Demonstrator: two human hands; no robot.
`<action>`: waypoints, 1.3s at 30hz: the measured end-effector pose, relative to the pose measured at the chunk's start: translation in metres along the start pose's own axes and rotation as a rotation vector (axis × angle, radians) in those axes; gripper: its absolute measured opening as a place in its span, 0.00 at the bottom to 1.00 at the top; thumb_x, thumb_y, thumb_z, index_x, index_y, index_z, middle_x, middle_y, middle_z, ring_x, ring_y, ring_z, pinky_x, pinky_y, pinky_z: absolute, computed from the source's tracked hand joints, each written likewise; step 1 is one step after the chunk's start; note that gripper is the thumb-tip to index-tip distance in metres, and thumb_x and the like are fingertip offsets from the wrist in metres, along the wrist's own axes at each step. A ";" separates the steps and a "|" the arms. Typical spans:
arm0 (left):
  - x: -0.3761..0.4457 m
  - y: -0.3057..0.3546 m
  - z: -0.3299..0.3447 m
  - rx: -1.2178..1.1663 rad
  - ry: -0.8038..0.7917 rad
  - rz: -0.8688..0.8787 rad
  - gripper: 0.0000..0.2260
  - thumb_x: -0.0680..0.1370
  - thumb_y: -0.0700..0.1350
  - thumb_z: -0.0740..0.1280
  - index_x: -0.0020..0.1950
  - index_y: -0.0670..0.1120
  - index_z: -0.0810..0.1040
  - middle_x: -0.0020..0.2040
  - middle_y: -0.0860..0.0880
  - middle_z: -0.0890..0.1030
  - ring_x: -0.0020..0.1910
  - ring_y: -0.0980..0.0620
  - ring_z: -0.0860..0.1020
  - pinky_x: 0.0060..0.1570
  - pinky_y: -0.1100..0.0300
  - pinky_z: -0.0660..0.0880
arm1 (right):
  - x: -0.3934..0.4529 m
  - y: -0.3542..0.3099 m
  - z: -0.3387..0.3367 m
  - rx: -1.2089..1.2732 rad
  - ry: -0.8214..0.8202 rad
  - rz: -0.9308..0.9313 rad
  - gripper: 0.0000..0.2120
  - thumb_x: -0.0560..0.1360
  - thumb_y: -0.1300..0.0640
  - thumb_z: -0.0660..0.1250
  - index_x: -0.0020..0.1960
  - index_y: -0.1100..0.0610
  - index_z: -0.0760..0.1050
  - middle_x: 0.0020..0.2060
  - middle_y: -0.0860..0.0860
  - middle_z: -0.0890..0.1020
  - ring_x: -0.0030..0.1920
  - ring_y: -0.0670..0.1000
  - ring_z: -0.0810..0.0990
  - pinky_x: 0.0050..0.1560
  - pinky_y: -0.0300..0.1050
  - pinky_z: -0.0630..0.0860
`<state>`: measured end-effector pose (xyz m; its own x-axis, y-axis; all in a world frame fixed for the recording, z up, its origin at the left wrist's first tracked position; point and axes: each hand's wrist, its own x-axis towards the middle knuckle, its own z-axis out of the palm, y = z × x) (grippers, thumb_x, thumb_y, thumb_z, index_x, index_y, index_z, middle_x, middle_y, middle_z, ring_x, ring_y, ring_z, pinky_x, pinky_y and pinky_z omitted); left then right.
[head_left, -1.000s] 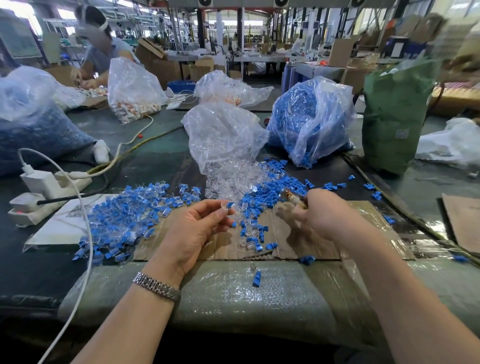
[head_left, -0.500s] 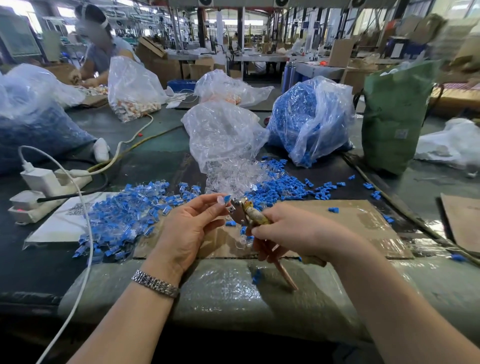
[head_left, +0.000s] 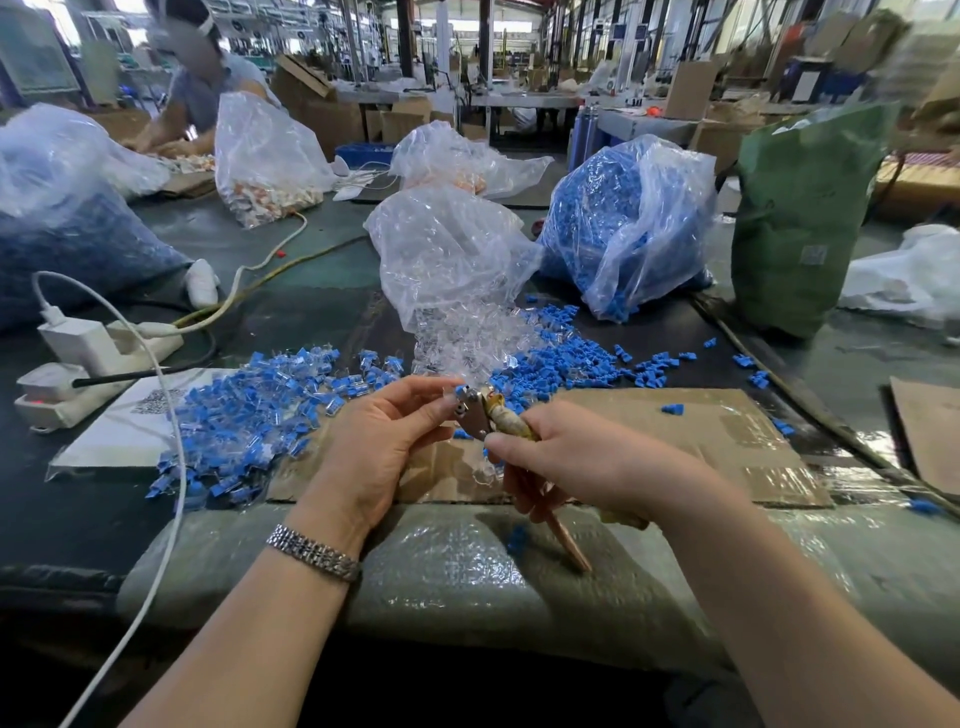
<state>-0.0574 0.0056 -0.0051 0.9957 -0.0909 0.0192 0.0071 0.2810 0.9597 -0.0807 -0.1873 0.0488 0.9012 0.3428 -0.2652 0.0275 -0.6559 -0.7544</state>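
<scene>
Steel pliers (head_left: 471, 413): head sits between my two sets of fingertips; I cannot tell whether the jaws are closed.
Right hand (head_left: 587, 462): fingers curl round the taped handles; one copper-coloured handle (head_left: 569, 538) pokes out below the palm.
Left hand (head_left: 384, 447): thumb and forefinger pinch a small piece (head_left: 457, 389) against the pliers' head, mostly hidden by the fingertips.
Blue caps (head_left: 561, 364): loose heap just beyond my fingertips.
Risk, pinch: my left fingertips touch the head, so I judge a squeeze could nip them.
Risk, slip: if the piece sits off-centre, I expect it to pop out into the heap.
</scene>
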 end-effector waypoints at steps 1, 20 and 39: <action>-0.001 0.000 0.001 0.016 0.006 0.001 0.11 0.70 0.41 0.73 0.51 0.45 0.87 0.49 0.42 0.87 0.43 0.52 0.84 0.48 0.59 0.82 | 0.001 0.000 0.001 -0.025 0.011 0.002 0.17 0.82 0.45 0.62 0.44 0.58 0.73 0.35 0.56 0.81 0.35 0.55 0.82 0.51 0.62 0.82; 0.006 -0.003 -0.001 -0.029 0.013 -0.049 0.18 0.70 0.40 0.73 0.59 0.37 0.82 0.53 0.40 0.86 0.49 0.49 0.84 0.56 0.58 0.81 | 0.008 0.001 -0.002 0.146 -0.046 0.100 0.22 0.82 0.44 0.62 0.52 0.64 0.79 0.38 0.57 0.87 0.38 0.55 0.87 0.47 0.53 0.85; 0.005 -0.004 -0.004 -0.007 0.041 -0.003 0.11 0.71 0.43 0.75 0.52 0.44 0.85 0.52 0.42 0.87 0.54 0.44 0.85 0.57 0.52 0.81 | 0.007 -0.009 0.011 0.108 0.030 0.080 0.26 0.82 0.40 0.58 0.46 0.61 0.80 0.33 0.53 0.84 0.33 0.51 0.84 0.44 0.51 0.83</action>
<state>-0.0524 0.0082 -0.0104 0.9986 -0.0525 0.0047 0.0106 0.2878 0.9576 -0.0797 -0.1717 0.0476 0.9112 0.2708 -0.3105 -0.0905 -0.6037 -0.7921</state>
